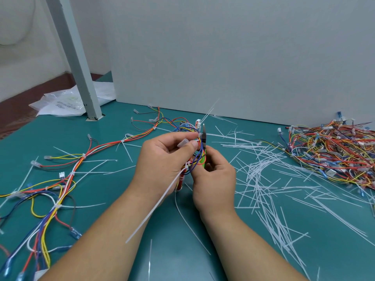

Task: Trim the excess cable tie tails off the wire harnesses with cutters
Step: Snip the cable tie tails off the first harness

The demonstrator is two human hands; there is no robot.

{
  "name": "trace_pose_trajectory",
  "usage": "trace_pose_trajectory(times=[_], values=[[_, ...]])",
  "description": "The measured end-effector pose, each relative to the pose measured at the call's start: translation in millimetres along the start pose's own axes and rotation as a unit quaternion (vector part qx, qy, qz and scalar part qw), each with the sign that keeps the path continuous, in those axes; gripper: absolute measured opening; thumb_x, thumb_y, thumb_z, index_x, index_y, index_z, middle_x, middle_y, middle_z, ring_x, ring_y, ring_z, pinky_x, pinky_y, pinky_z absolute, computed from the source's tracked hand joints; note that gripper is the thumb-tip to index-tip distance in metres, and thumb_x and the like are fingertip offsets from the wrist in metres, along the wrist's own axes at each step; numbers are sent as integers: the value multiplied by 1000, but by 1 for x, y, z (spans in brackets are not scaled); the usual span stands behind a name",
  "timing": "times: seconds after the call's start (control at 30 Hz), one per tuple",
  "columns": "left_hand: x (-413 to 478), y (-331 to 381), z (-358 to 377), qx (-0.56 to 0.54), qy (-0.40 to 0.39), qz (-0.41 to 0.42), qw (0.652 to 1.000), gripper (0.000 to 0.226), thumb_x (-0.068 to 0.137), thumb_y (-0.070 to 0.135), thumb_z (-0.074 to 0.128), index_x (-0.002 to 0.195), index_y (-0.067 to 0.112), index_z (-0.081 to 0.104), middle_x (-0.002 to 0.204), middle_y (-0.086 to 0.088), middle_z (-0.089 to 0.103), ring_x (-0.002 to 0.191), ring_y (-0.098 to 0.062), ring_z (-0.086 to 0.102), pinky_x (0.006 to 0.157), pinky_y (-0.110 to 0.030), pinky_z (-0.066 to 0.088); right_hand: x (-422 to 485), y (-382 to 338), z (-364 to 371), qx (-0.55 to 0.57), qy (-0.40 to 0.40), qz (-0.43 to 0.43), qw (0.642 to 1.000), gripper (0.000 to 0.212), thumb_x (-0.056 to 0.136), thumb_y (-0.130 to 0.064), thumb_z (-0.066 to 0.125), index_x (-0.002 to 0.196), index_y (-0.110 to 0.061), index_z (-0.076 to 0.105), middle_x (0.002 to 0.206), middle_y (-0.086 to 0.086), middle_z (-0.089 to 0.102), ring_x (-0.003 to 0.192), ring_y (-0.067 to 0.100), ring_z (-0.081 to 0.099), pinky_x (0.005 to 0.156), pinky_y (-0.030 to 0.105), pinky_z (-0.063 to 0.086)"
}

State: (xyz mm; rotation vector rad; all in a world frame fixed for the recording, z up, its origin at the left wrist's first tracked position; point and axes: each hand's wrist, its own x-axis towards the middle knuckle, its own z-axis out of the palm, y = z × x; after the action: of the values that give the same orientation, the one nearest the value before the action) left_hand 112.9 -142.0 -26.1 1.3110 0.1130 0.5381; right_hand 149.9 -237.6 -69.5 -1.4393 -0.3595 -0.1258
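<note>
My left hand [164, 159] pinches a bundle of coloured wires, the wire harness [189, 130], just above the table's middle. A white tie tail [209, 112] sticks up and to the right from it. A second long tail [158, 201] hangs down toward me from a tie near my palm. My right hand [213, 179] grips the cutters [203, 136], whose green handles are mostly hidden in the fist. The metal jaws point up, right at the base of the upper tail.
Cut white tails [263, 179] litter the teal table [113, 216] to the right. A heap of harnesses [332, 151] lies far right, and long harnesses [67, 173] stretch across the left. A grey post [81, 78], plastic bags [60, 102] and a white wall panel [243, 57] stand behind.
</note>
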Motion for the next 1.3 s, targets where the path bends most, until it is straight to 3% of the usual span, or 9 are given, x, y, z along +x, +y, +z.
trace_pose_trajectory(times=[0.2,0.33,0.67,0.8,0.97,1.17,1.3], values=[[-1,1,0,-5,-7,2,1000,31,90,-4,69,82,23,83,77,0,77,67,-8,70,63,-17,55,0,-1,0,21,-15,1,1000,22,90,1,72,92,-20,79,88,27,67,75,14,54,68,33,47],[-1,1,0,-6,-6,-2,1000,30,90,-4,69,83,21,82,77,-3,77,66,-9,70,63,-18,55,0,0,0,15,-5,4,1000,15,88,-3,73,92,-17,79,86,24,68,73,15,54,66,33,48],[0,0,0,1,2,-6,1000,27,90,-2,70,84,21,82,77,-2,77,67,-10,69,64,-20,56,-1,-2,1,9,5,9,1000,23,89,2,73,96,-19,79,86,18,72,73,13,58,67,33,52],[-1,1,0,-1,-3,-3,1000,30,90,-3,70,82,23,83,77,-2,77,67,-9,70,64,-19,56,-1,-5,2,28,-6,5,1000,18,87,-6,73,89,-23,79,87,28,66,74,14,52,67,34,46],[0,1,0,3,-2,-5,1000,29,90,-3,70,83,22,83,77,-3,77,67,-10,69,64,-20,56,-2,-5,3,24,-2,9,1000,7,82,-16,72,86,-19,77,86,27,66,73,15,52,67,34,46],[-1,1,0,1,2,-8,1000,26,90,-3,69,85,19,81,77,-2,77,66,-10,69,63,-19,56,-2,-2,1,14,-1,9,1000,20,87,-6,74,92,-25,79,87,19,72,73,14,57,68,34,50],[-1,1,0,0,1,-7,1000,27,90,-3,69,85,20,81,78,-2,77,68,-9,70,64,-18,56,-2,-5,2,18,-3,5,1000,22,83,-11,72,88,-31,79,85,20,70,71,14,55,65,32,49]])
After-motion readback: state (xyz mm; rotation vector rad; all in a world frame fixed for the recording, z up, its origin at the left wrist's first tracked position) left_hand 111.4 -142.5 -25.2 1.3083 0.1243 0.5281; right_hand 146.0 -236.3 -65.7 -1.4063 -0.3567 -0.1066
